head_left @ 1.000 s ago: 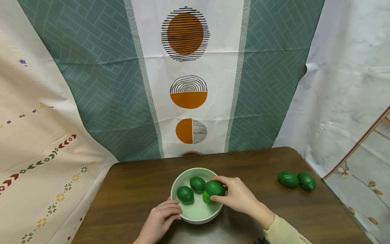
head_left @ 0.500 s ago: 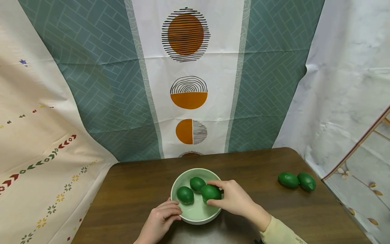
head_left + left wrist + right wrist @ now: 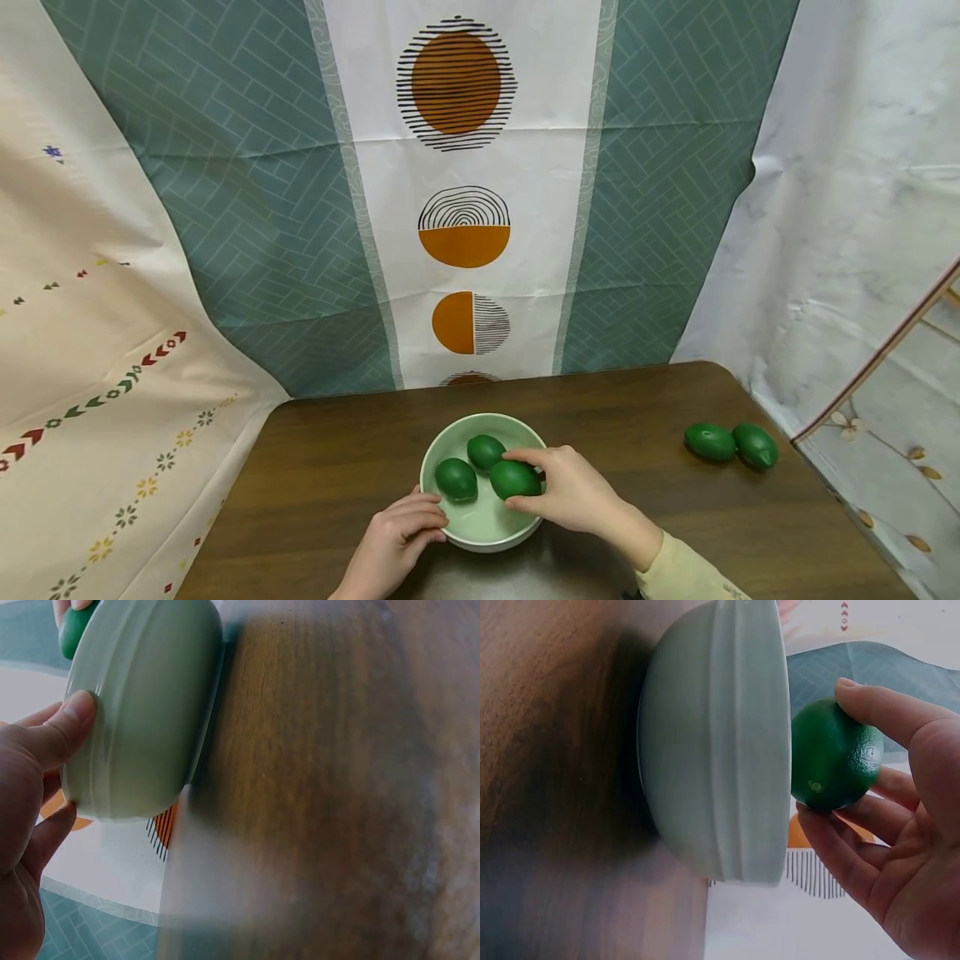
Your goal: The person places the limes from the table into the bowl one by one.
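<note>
A pale green bowl [image 3: 480, 527] stands on the wooden table in the head view. My left hand [image 3: 396, 535] grips its near left rim, the thumb against the outer wall in the left wrist view. My right hand [image 3: 576, 493] pinches a dark green lime [image 3: 514, 480] between thumb and fingers, low over the bowl's right side. In the right wrist view this lime [image 3: 835, 756] sits level with the rim. Two more limes lie in the bowl, one lime [image 3: 456, 479] at the left and another lime [image 3: 485, 452] towards the back. What is under the held lime is hidden.
Two further limes, a left one [image 3: 710, 442] and a right one [image 3: 755, 446], lie touching on the table [image 3: 337, 450] at the far right. Patterned cloths hang behind the table and along both sides.
My right hand has moved the lime left and slightly down into the bowl. It now covers the brighter green thing seen beneath it earlier. My left hand stays on the rim.
</note>
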The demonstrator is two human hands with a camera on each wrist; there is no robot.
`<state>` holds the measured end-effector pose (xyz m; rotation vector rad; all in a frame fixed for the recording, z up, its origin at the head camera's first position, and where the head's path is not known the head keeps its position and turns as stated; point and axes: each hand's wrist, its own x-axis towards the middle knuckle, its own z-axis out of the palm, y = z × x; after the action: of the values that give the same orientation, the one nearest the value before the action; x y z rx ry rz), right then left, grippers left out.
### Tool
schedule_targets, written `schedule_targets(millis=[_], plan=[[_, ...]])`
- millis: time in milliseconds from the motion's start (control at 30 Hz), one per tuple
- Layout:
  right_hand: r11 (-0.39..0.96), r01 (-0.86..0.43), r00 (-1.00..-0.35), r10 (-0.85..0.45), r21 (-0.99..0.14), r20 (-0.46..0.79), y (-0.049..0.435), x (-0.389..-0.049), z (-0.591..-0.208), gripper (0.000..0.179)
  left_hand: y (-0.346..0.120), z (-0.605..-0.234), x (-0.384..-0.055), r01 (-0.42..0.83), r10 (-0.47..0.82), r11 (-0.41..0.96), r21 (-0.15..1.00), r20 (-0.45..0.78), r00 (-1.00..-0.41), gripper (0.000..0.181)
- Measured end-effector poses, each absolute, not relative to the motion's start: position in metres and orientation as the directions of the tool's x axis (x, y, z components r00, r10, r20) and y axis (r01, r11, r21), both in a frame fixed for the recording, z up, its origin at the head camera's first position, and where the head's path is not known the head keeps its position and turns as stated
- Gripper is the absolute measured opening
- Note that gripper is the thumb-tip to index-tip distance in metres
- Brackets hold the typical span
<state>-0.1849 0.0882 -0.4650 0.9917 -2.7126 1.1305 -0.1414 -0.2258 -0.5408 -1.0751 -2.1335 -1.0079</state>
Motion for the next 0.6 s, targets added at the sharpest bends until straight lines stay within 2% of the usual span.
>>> schedule_targets(millis=[600], plan=[[0.559,-0.600,-0.773,-0.588,-0.573,0.237,0.075,-0.186,-0.474,0.060,-0.226,-0.542,-0.142,0.836,0.436,0.408,0.368,0.726,-0.532,0.031]])
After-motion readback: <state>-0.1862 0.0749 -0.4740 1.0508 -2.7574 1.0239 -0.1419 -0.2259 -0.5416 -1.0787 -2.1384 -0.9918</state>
